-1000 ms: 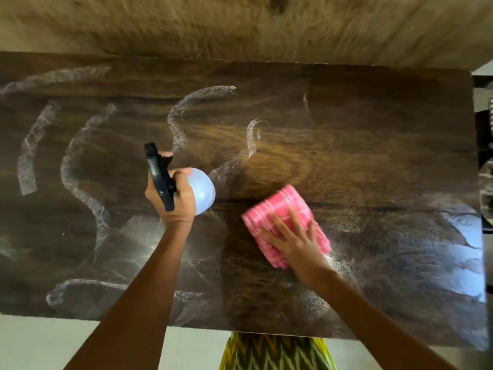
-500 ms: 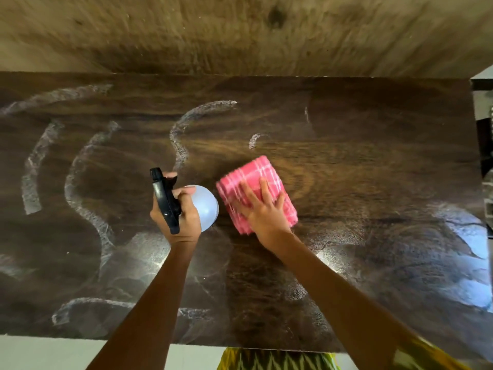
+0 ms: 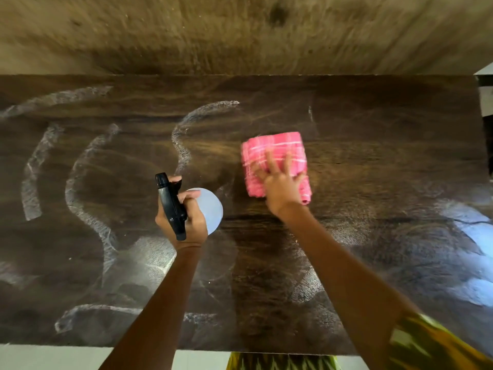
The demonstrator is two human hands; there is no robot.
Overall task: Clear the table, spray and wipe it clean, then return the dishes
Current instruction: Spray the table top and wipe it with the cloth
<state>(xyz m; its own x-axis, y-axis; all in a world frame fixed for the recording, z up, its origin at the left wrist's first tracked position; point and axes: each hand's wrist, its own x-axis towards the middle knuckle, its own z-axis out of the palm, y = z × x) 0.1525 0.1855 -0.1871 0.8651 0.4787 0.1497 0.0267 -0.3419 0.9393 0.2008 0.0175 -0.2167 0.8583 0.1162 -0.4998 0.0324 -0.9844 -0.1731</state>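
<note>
a dark wooden tabletop [image 3: 373, 161] filled most of the view, its grain running side to side and its surface marked with curved whitish streaks [image 3: 30, 182]. beyond its far edge stood a tan-brown wall [image 3: 133, 36], mottled and blurred, with a dark blotch [image 3: 278, 14] near the top. a pale floor [image 3: 53, 356] showed as a strip below the near edge. bluish-white glare [image 3: 477, 231] lay on the tabletop's right side. a white and dark shape [image 3: 484, 84] at the right edge was too cut off to tell.

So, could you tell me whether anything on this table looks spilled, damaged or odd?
Nothing looks damaged. White curved streaks cross the left half of the table, likely unwiped spray; the right hand presses the pink cloth, and the left hand grips the spray bottle.
</note>
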